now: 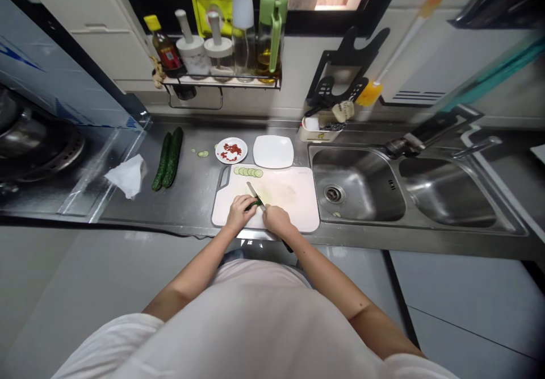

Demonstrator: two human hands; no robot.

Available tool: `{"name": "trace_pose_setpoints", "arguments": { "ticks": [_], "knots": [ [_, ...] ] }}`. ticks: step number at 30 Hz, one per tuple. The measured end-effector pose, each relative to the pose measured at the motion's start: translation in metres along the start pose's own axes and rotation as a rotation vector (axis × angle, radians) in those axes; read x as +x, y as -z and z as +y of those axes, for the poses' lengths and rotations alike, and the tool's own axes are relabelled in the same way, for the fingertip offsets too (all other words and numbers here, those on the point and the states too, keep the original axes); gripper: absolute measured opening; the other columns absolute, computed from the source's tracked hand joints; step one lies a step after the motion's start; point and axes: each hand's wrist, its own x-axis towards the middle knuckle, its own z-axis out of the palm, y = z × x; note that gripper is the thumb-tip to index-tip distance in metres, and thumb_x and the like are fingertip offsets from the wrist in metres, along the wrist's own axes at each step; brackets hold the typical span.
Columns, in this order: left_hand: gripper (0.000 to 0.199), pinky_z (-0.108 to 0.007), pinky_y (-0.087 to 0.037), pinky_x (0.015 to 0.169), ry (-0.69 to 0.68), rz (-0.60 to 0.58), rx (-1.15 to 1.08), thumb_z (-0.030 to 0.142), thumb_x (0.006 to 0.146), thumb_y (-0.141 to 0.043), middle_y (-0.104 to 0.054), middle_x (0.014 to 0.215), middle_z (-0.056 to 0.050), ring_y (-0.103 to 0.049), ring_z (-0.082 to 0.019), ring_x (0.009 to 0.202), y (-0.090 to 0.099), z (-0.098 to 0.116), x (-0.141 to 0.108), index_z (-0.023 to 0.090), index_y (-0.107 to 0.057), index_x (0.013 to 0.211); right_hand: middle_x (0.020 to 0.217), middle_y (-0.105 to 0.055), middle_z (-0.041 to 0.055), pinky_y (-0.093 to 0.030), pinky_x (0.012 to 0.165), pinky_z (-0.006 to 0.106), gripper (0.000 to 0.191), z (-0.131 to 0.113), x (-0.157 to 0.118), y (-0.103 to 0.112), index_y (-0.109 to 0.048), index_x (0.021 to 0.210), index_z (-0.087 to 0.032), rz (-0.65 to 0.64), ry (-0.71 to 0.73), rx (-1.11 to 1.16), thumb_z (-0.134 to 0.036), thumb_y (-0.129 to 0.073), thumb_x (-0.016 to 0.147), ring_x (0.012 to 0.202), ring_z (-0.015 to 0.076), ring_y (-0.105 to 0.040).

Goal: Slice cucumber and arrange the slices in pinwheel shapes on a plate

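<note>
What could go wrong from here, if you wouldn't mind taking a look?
The knife in the right hand sits very close to the left hand steadying the green cucumber piece, so a slip could nick a finger. The pale slices lie near the far edge of the cutting board, so a bump might push some off. The board also sits close to the counter's front edge; it might shift under pressure.

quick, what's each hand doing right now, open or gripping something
Left hand: closed, fingers holding a cucumber piece on the board.
Right hand: closed, holding the knife.
</note>
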Motion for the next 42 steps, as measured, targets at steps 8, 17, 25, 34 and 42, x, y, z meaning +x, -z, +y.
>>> {"name": "trace_pose_setpoints", "arguments": {
  "ticks": [8,17,25,34,42],
  "knots": [
    [0.018,-0.037,-0.05,0.089,0.008,-0.011,0.01,0.027,0.087,-0.059,-0.068,0.102,-0.006,-0.06,-0.02,0.098,0.001,0.0,0.0,0.023,-0.069,0.102,0.11,-0.069,0.0177,-0.046,0.084,0.031,0.035,-0.012,0.017,0.006,-0.059,0.12,-0.01,0.021,-0.013,0.041,-0.022,-0.036,0.096,0.106,0.0245,-0.064],
    [0.018,-0.037,-0.05,0.089,0.009,-0.006,0.007,0.026,0.086,-0.06,-0.067,0.102,-0.006,-0.06,-0.019,0.097,0.001,0.001,0.0,0.023,-0.069,0.102,0.111,-0.068,0.0174,-0.046,0.084,0.03,0.034,-0.013,0.016,0.007,-0.059,0.119,-0.011,0.019,-0.017,0.043,-0.022,-0.038,0.096,0.107,0.0237,-0.064],
    [0.018,-0.036,-0.049,0.089,0.026,-0.015,-0.014,0.025,0.087,-0.06,-0.068,0.102,-0.005,-0.06,-0.019,0.097,0.002,0.002,0.0,0.023,-0.069,0.102,0.109,-0.069,0.0176,-0.046,0.082,0.03,0.034,0.001,-0.002,-0.005,-0.059,0.118,-0.012,0.01,-0.024,0.002,-0.02,-0.036,0.094,0.103,0.0236,-0.065],
    [0.018,-0.036,-0.05,0.089,0.015,-0.007,-0.008,0.026,0.087,-0.06,-0.068,0.103,-0.006,-0.06,-0.019,0.098,0.001,-0.001,0.0,0.023,-0.068,0.102,0.102,-0.07,0.0159,-0.046,0.076,0.032,0.029,0.016,-0.026,-0.017,-0.06,0.11,-0.014,-0.006,-0.056,-0.037,-0.02,-0.036,0.094,0.096,0.0251,-0.067],
    [0.018,-0.036,-0.05,0.088,0.004,-0.001,0.006,0.026,0.088,-0.059,-0.067,0.102,-0.006,-0.059,-0.019,0.098,0.001,-0.001,0.0,0.022,-0.068,0.102,0.104,-0.07,0.0165,-0.045,0.078,0.031,0.031,0.011,-0.018,-0.014,-0.059,0.112,-0.013,-0.008,-0.04,-0.025,-0.02,-0.035,0.095,0.099,0.025,-0.066]
  ]
}}
